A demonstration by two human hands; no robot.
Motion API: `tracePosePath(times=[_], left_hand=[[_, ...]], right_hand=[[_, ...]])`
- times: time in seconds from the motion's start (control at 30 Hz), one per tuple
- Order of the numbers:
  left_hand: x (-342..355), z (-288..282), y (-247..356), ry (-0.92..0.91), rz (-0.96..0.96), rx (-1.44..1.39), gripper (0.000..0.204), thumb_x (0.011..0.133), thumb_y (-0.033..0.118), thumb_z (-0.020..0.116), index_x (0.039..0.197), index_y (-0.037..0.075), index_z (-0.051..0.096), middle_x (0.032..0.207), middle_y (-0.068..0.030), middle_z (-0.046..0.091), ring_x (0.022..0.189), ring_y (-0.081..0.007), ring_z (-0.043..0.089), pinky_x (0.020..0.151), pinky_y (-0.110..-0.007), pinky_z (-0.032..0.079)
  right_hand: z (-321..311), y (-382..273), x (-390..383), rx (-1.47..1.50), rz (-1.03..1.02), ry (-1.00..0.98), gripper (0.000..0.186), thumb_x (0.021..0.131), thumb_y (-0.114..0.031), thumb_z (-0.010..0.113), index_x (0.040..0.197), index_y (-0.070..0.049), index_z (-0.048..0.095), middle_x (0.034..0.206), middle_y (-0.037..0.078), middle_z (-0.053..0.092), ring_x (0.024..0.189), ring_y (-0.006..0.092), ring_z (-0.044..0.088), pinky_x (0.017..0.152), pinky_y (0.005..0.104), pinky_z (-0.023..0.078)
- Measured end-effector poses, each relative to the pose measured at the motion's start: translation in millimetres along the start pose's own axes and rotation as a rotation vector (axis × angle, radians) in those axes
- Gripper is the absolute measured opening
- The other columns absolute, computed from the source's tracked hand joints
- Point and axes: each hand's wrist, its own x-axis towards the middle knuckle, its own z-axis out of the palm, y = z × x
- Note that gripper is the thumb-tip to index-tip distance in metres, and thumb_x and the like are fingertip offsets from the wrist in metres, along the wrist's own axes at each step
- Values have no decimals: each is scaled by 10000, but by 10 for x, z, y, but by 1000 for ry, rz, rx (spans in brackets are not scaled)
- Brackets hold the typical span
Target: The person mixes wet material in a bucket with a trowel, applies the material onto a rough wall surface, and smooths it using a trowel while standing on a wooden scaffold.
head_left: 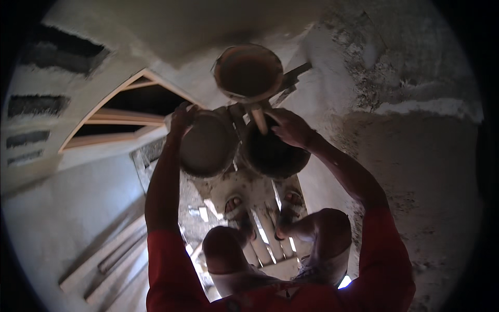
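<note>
My left hand (183, 118) grips the upper left rim of a round, shallow pan (207, 145) with a grey inside. Beside it on the right stands a second round pan (275, 156), dark inside. Over its upper part reaches my right hand (292, 128), thumb and fingers apart, close to a short wooden handle (259, 119). The handle runs down from below a third round pan (248, 73) with a reddish-brown rim; I cannot tell whether they are joined. My right fingertips are at or just beside the handle; blur hides whether they touch.
Both feet stand on slatted wooden planks (267, 231) with gaps between them. To the left are a wood-framed opening (130, 112) in the plastered wall and long boards (112, 260) lower down. A rough wall (410, 156) rises on the right.
</note>
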Motion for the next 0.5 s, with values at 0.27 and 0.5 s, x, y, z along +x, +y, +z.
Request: tracePosePath(times=[0.27,0.5], left_hand=[[617,396,-344,-503,20,-463,568,958,423,446,1326,-9,443,1282,-124,505,1149,-237,469,979,-354,365],[111,255,242,-281,114,-1,426,900,362,513,1038,-31,603,1044,-257,604,962,-396,566,847,-467,424]], right_hand=[[1284,682,937,-554,-228,-106,233,805,-198,495,979,-73,586,1017,141,624,1006,329,569,897,443,459],[337,129,275,-571,25,-505,377,692,-345,686,925,-50,705,1025,128,662,987,275,629,859,409,497]])
